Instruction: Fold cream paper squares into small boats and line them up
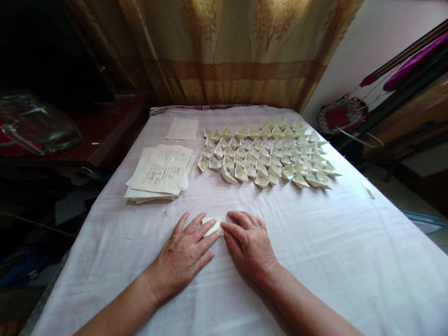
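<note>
A small folded piece of white paper [214,225] lies flat on the white cloth in front of me. My left hand [185,249] rests palm down with its fingers spread, the fingertips pressing on the paper's left part. From the other side, my right hand [249,240] has its fingers bent and drawn together at the paper's right edge, the index finger on top; its thumb is partly hidden. Beyond my hands, to the right, stand rows of several folded paper boats [241,172]. A stack of handwritten paper sheets [161,170] is at the left.
A single square sheet [182,129] lies behind the stack. The cloth-covered table [315,261] reaches back to a gold curtain [224,51]. At the left, a glass jar [38,123] is on a dark red cabinet [105,135]. A bag [343,114] hangs at the right.
</note>
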`<state>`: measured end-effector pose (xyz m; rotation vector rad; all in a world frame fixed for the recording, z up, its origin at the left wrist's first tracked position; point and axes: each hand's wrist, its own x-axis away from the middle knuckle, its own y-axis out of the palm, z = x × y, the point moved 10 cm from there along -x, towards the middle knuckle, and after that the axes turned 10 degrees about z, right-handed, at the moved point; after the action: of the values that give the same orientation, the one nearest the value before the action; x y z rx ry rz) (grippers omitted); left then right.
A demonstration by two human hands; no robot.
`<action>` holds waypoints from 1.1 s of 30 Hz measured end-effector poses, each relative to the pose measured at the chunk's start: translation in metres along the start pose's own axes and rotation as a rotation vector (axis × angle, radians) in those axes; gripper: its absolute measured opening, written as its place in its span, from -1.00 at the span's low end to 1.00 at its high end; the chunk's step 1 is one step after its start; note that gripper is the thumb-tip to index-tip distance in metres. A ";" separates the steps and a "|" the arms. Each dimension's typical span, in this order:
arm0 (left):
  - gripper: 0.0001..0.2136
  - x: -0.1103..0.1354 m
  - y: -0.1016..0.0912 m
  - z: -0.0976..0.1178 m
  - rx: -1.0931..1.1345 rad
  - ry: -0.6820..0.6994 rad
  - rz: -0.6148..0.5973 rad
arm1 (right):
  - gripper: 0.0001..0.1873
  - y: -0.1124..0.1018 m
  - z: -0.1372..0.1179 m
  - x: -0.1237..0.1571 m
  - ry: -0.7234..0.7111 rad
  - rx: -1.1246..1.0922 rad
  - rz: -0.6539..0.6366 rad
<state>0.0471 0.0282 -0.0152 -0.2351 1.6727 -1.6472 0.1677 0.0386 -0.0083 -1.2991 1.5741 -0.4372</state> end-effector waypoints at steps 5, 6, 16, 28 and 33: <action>-0.61 0.008 -0.005 -0.004 0.003 0.020 -0.020 | -0.76 0.001 0.001 -0.001 0.017 -0.011 -0.016; -0.61 0.009 -0.007 -0.005 0.003 0.024 -0.016 | -0.77 0.001 0.001 -0.001 0.019 -0.015 -0.016; -0.63 0.015 -0.011 -0.010 -0.017 0.049 -0.021 | -0.88 0.001 -0.005 -0.007 0.025 0.001 -0.035; -0.66 0.009 -0.015 -0.010 -0.020 0.076 -0.021 | -0.91 0.008 0.002 -0.004 0.110 -0.043 -0.020; -0.67 0.010 -0.014 -0.014 0.000 0.052 -0.019 | -0.85 0.008 0.011 -0.004 0.160 -0.099 -0.067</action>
<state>0.0266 0.0309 -0.0074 -0.2103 1.7140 -1.6802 0.1722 0.0485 -0.0175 -1.4250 1.7065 -0.5210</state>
